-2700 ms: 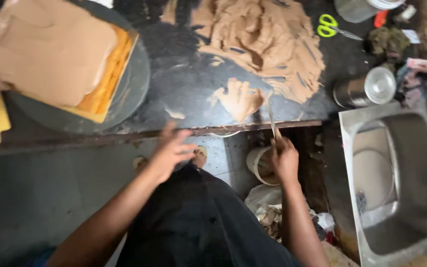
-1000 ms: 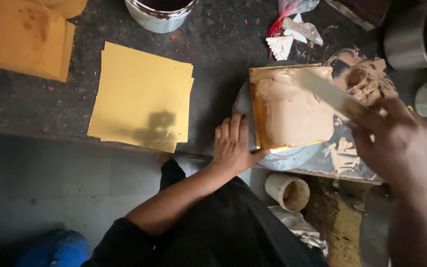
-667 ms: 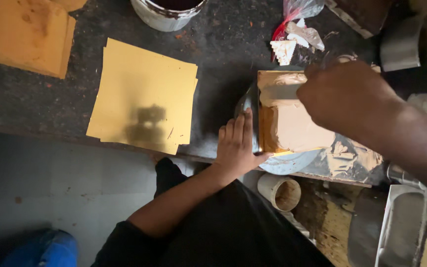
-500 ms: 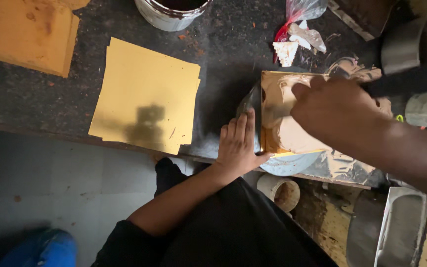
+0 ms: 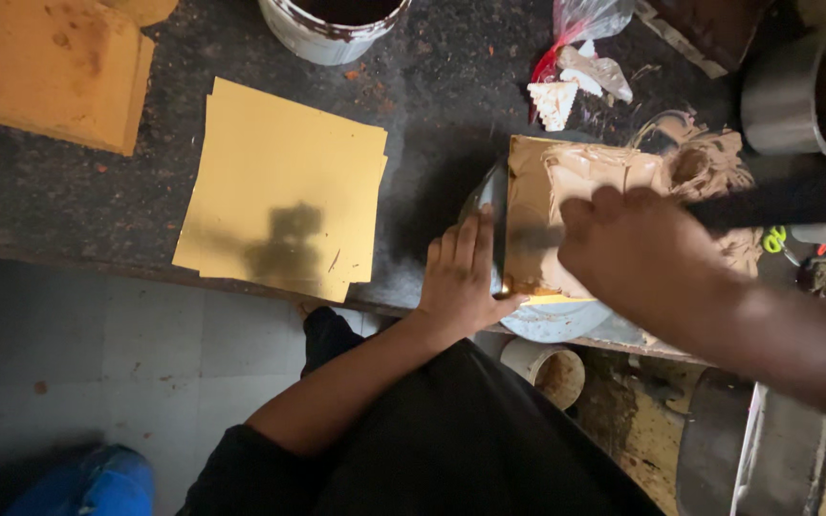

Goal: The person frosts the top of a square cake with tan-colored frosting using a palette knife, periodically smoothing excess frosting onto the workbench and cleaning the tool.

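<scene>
A square cake (image 5: 566,205) coated in light brown cream stands on a round metal turntable (image 5: 552,320) at the counter's front edge. My left hand (image 5: 461,277) lies flat against the turntable's left rim, fingers together. My right hand (image 5: 638,248) hovers over the cake, shut on a long flat spatula (image 5: 786,203) whose dark handle runs off to the right; its blade end is hidden under the hand. A heap of brown cream (image 5: 709,172) lies on the counter right of the cake.
A stack of gold cake boards (image 5: 284,191) lies left of the turntable, an orange box (image 5: 50,72) at far left. A white bucket (image 5: 332,24), a plastic bag with scraps (image 5: 576,48), steel tins (image 5: 810,91), a small tub (image 5: 547,368) below and a sink (image 5: 786,459) surround it.
The view swung from the counter's other end to this cake. Over the last second my right hand came in across the cake with the spatula; my left hand stayed on the turntable's rim.
</scene>
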